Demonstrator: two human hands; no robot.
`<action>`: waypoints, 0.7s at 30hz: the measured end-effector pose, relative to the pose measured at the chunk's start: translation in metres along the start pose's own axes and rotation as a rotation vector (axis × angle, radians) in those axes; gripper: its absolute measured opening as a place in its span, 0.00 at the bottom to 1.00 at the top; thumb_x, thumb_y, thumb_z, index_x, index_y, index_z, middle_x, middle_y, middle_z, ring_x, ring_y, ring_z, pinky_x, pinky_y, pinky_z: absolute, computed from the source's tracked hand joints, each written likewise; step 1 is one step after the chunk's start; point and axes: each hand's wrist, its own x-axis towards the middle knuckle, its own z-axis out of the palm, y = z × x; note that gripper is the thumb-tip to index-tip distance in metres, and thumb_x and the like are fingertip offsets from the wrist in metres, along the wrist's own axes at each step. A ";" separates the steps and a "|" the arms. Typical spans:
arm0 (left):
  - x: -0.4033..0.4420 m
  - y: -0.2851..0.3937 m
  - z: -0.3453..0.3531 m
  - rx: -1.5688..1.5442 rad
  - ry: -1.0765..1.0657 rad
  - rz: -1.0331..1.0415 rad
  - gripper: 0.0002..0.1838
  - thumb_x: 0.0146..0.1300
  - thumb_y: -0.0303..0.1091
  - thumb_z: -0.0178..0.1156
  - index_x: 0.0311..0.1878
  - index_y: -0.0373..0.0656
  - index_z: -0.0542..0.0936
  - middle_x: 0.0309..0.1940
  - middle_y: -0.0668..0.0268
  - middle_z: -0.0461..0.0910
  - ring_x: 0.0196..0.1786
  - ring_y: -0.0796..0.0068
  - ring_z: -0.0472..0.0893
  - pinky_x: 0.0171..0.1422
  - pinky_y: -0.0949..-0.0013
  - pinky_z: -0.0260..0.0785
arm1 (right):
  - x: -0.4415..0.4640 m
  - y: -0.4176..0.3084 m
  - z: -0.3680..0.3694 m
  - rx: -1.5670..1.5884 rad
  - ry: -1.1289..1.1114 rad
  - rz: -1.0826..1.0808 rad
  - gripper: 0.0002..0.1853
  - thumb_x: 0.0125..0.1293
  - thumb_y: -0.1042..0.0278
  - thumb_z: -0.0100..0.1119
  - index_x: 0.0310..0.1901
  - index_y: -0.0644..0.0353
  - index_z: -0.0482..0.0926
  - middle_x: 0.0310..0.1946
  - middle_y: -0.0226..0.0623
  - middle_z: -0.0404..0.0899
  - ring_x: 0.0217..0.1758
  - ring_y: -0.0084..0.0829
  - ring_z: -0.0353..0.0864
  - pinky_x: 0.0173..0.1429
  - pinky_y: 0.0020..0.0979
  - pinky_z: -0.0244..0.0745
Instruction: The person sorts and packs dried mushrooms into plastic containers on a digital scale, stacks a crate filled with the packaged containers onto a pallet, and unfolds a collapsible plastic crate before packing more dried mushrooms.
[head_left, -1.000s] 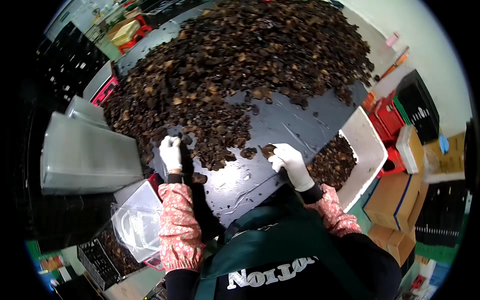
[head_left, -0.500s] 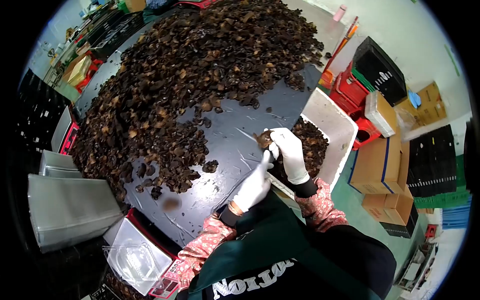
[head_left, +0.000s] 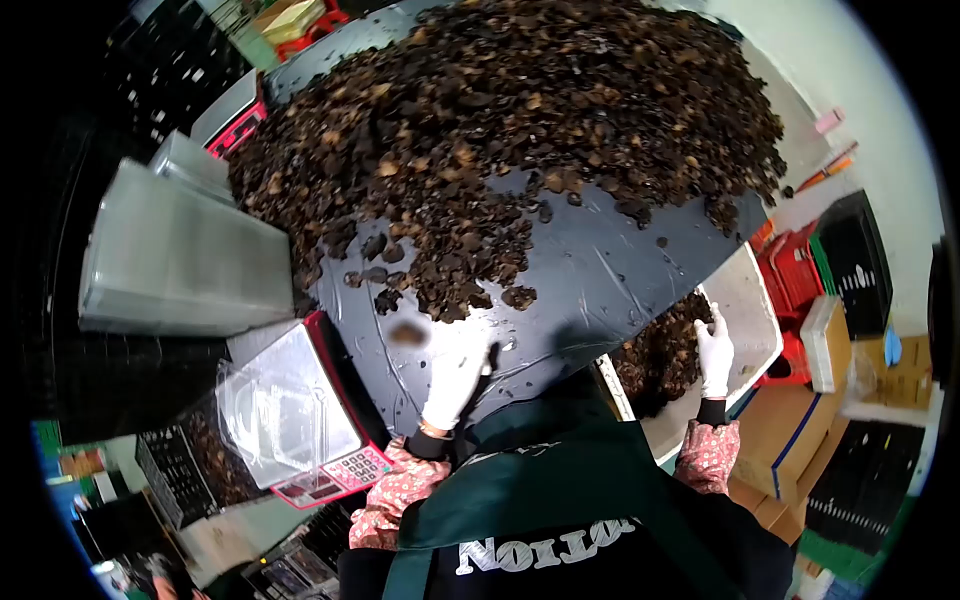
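A broad heap of dark brown pieces that look like wood ear mushrooms (head_left: 520, 110) covers much of the grey sheet-covered table (head_left: 590, 260). My left hand (head_left: 456, 375), in a white glove, is over the table at the heap's near edge; its fingertips merge with bright glare, so their grip is unclear. On the right, my white-gloved right hand (head_left: 714, 355) is over the inner side of a white foam box (head_left: 762, 310). Its fingers are apart and nothing shows in them. More mushroom pieces (head_left: 660, 350) lie inside that box.
A red-edged scale (head_left: 330, 475) with a clear plastic container on it sits at left, beside stacked grey translucent tubs (head_left: 190, 255). Red crates (head_left: 790, 265) and cardboard boxes (head_left: 790, 430) stand right of the foam box. A black crate (head_left: 175, 475) is at lower left.
My hands have separated. The right one, which held a mushroom piece, has moved right over the foam box and opened; the left has gone left to the heap's edge. The view has shifted.
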 end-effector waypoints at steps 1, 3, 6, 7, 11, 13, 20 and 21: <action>-0.008 -0.009 -0.010 0.115 0.144 0.048 0.10 0.71 0.32 0.55 0.37 0.38 0.82 0.26 0.62 0.80 0.29 0.72 0.79 0.39 0.68 0.71 | 0.002 -0.010 0.008 0.158 -0.092 -0.025 0.22 0.67 0.60 0.62 0.62 0.52 0.78 0.47 0.43 0.84 0.49 0.37 0.84 0.58 0.34 0.75; -0.024 -0.033 -0.025 -0.128 0.353 -0.190 0.09 0.70 0.31 0.57 0.36 0.38 0.81 0.24 0.64 0.78 0.28 0.75 0.77 0.37 0.70 0.69 | 0.003 -0.038 0.042 0.307 -0.020 -0.416 0.21 0.68 0.61 0.61 0.61 0.52 0.79 0.49 0.40 0.84 0.51 0.35 0.84 0.59 0.33 0.75; -0.038 -0.048 -0.040 -0.113 0.644 -0.260 0.06 0.70 0.29 0.56 0.36 0.38 0.75 0.28 0.66 0.75 0.31 0.77 0.73 0.40 0.71 0.68 | -0.026 -0.133 0.065 0.356 -0.198 -0.711 0.19 0.66 0.64 0.62 0.58 0.53 0.81 0.49 0.41 0.83 0.51 0.37 0.83 0.58 0.32 0.76; -0.042 -0.054 -0.042 -0.095 0.682 -0.230 0.02 0.68 0.26 0.55 0.41 0.38 0.75 0.32 0.65 0.75 0.34 0.77 0.72 0.42 0.72 0.68 | -0.036 -0.160 0.074 0.376 -0.270 -0.825 0.18 0.66 0.65 0.62 0.57 0.54 0.81 0.49 0.41 0.83 0.51 0.38 0.82 0.58 0.32 0.76; -0.044 -0.051 -0.045 -0.109 0.792 -0.287 0.06 0.68 0.25 0.55 0.45 0.37 0.76 0.36 0.63 0.77 0.37 0.74 0.74 0.47 0.71 0.69 | -0.073 -0.245 0.117 0.468 -0.264 -1.219 0.18 0.64 0.63 0.64 0.56 0.55 0.81 0.50 0.40 0.82 0.55 0.40 0.80 0.60 0.36 0.74; -0.035 -0.049 -0.047 0.023 0.828 -0.258 0.13 0.68 0.28 0.56 0.54 0.36 0.77 0.43 0.56 0.80 0.45 0.64 0.79 0.55 0.67 0.71 | -0.089 -0.277 0.128 0.374 -0.266 -1.342 0.21 0.63 0.62 0.63 0.58 0.56 0.79 0.54 0.42 0.80 0.60 0.43 0.76 0.63 0.40 0.71; 0.002 -0.065 -0.044 0.277 0.679 -0.225 0.19 0.65 0.44 0.61 0.55 0.44 0.79 0.47 0.54 0.76 0.48 0.51 0.79 0.53 0.58 0.72 | -0.107 -0.320 0.179 -0.009 -0.231 -1.538 0.35 0.57 0.49 0.69 0.66 0.50 0.73 0.69 0.44 0.68 0.74 0.50 0.61 0.74 0.50 0.57; 0.006 -0.062 -0.046 0.221 0.657 -0.176 0.16 0.65 0.42 0.61 0.51 0.44 0.81 0.43 0.54 0.76 0.46 0.51 0.79 0.52 0.57 0.72 | -0.102 -0.319 0.182 -0.008 -0.243 -1.540 0.33 0.57 0.50 0.69 0.64 0.50 0.75 0.68 0.43 0.68 0.73 0.50 0.62 0.74 0.50 0.57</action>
